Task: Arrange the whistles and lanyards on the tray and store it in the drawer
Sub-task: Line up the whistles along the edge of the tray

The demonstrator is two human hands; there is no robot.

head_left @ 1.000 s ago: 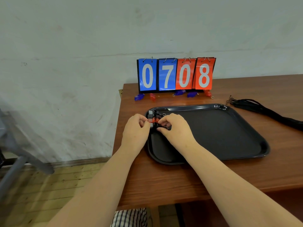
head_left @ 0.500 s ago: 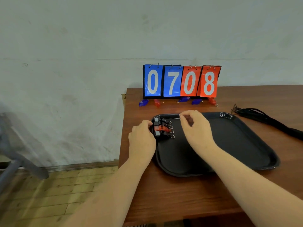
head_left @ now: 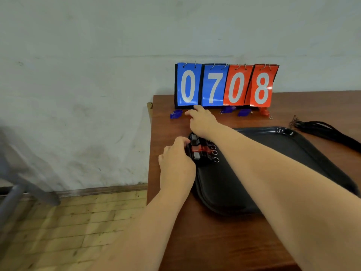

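A black tray [head_left: 293,153] lies on the wooden table [head_left: 224,241]. In its far left corner several whistles [head_left: 202,150], black and one red, lie side by side with their rings pointing right. My left hand [head_left: 175,165] rests at the tray's left rim, its fingertips against the whistles' ends. My right hand [head_left: 201,122] stretches past the tray to the foot of the scoreboard, fingers extended, holding nothing I can see. A blue whistle [head_left: 175,114] lies just left of it. Two more blue whistles [head_left: 227,109] and a red whistle [head_left: 263,111] lie further right. Black lanyards [head_left: 322,130] lie bundled at the right.
A flip scoreboard [head_left: 226,85] reading 0708 stands at the table's back edge against the wall. The table's left edge [head_left: 150,153] runs close to my left hand, with wooden floor below. A blurred grey metal frame [head_left: 15,188] stands at far left.
My right hand left the tray and reached back to the scoreboard's foot, covering the spot where a red whistle lay. My left hand stayed at the tray's left rim.
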